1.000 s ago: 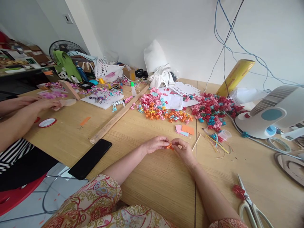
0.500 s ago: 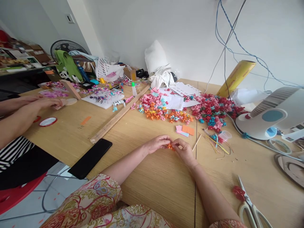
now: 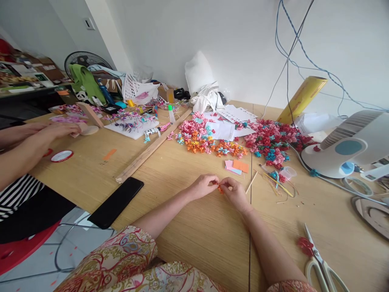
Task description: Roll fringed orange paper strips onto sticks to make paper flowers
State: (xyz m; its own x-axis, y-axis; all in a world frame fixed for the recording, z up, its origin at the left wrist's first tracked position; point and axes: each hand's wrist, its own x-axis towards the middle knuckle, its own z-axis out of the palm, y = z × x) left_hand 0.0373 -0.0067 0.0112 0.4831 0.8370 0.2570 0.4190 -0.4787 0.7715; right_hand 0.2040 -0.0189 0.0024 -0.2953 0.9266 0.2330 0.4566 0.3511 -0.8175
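Observation:
Both of my hands meet over the middle of the wooden table. A small orange paper flower [image 3: 220, 189] shows between and just below the fingertips. My left hand [image 3: 204, 185] is closed, its thumb and fingers pinching the flower's edge. On the other side my right hand [image 3: 235, 192] also pinches it; the fingers partly hide its shape. Beyond the hands lie orange, pink and blue paper slips [image 3: 240, 166]. A thin wooden stick [image 3: 251, 182] rests just right of my right hand.
Heaped paper flowers [image 3: 206, 136] spread at the back. Scissors [image 3: 317, 255] lie front right, near a white desk fan [image 3: 340, 148]. A black phone [image 3: 117, 202] and a long wooden strip [image 3: 154, 146] lie left. A co-worker's hands [image 3: 60, 130] are at far left.
My left fingers have drawn together into a tighter pinch and shifted slightly. The orange flower now hangs lower, nearer my right fingers. The co-worker's hand has moved slightly.

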